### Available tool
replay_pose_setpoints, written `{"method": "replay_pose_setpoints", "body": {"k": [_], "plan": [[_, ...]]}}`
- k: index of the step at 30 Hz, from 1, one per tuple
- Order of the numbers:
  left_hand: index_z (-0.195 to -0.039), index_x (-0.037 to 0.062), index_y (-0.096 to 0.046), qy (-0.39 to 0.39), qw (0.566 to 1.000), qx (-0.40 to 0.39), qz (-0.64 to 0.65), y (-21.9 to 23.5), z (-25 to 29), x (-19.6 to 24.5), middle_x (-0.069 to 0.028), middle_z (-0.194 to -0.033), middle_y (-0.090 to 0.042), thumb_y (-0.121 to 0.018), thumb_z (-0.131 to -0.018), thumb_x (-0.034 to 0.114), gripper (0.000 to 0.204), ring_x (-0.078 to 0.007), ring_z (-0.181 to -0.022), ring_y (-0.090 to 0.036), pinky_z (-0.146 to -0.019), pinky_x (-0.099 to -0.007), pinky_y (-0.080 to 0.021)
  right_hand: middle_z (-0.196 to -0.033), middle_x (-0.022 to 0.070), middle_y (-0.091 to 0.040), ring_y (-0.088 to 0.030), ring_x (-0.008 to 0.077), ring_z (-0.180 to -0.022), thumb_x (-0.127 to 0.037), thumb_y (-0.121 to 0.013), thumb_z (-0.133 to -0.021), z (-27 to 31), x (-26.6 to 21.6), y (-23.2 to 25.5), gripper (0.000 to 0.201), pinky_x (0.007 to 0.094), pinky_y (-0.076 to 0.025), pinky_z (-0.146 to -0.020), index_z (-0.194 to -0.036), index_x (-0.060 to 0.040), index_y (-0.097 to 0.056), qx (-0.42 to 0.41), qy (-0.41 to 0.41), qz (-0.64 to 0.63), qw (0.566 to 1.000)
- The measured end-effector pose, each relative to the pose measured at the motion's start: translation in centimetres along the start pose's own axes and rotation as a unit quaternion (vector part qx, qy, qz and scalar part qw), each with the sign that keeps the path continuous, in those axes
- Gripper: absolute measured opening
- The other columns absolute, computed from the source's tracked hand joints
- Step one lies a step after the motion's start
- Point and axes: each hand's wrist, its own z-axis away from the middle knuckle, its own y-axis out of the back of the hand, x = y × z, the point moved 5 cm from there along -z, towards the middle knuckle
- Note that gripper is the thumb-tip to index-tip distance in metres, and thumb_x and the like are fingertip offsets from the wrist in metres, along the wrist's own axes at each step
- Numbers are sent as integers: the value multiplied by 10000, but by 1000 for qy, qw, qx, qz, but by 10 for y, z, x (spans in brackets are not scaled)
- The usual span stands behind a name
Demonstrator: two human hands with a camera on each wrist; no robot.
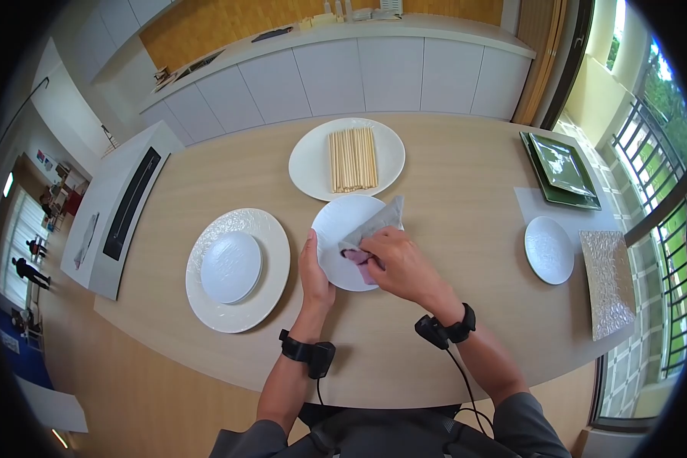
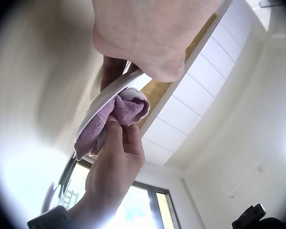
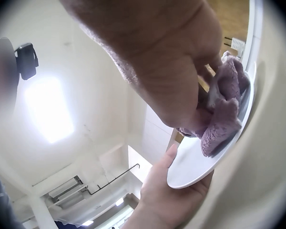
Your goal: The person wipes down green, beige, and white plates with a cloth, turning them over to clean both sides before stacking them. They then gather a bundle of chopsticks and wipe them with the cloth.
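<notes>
My left hand (image 1: 315,271) grips a round white plate (image 1: 336,221) by its left edge, the thumb over the rim and the fingers underneath. In the right wrist view that plate (image 3: 188,164) is tilted above the table. My right hand (image 1: 401,266) bunches a cloth (image 1: 379,220), grey on one side and purple on the other, against the plate's upper face. The left wrist view shows the purple folds of the cloth (image 2: 128,109) pinched between the right thumb and fingers. Part of the plate lies hidden under cloth and hand.
Behind the held plate, an oval white plate (image 1: 307,164) bears a bundle of pale sticks (image 1: 353,159). At left, a small white plate (image 1: 231,267) sits on a larger cream plate (image 1: 271,294). Green square plates (image 1: 561,164), a small round plate (image 1: 549,250) and a textured rectangular tray (image 1: 607,286) line the right side.
</notes>
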Motion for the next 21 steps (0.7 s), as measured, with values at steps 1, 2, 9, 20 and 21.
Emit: {"method": "replay_pose_setpoints", "body": {"k": [1,2,9,20,21], "plan": [[-1259,-23,-572,-6,1000,-3,6,0,0,1,-114,-1202,-644,-434,-1067,416,499,-190,-1070,-636,-931,-338,-507,-1085,173,-696,-620,347,-1108,8,-608,-800,1,-7,0,313,431,-498,-949,-1107,12,-672,-11,29,-53,998],[-1259,-23,-572,-5,1000,-4,6,-1,1,2,-114,-1202,-644,-434,-1067,416,499,-190,-1070,-636,-931,-338,-507,-1075,173,-697,-627,339,-1093,16,-609,-793,3,-13,-2,316,428,-503,-932,-1102,11,-673,-22,57,-105,993],[-1228,-17,-586,42,996,-77,20,3,-1,-13,-85,-1140,-651,-396,-1078,432,510,-167,-1005,-641,-901,-323,-514,-1252,181,-636,-569,351,-1220,38,-599,-794,2,-17,-17,426,442,-472,-1030,-1218,4,-623,55,154,-132,978],[-1253,-17,-568,9,999,-44,-18,-1,0,-8,-101,-1173,-647,-398,-1080,426,505,-179,-1039,-642,-906,-328,-516,-1296,194,-614,-534,344,-1267,-41,-584,-839,2,1,-7,394,458,-425,-1080,-1227,29,-593,136,92,-5,986],[-1263,-24,-562,0,999,-25,-22,0,1,-5,-106,-1183,-646,-397,-1080,426,513,-187,-1051,-641,-916,-332,-512,-1262,190,-631,-549,344,-1244,-37,-584,-835,1,3,-7,388,462,-434,-1065,-1218,28,-597,133,77,-7,988]]}}
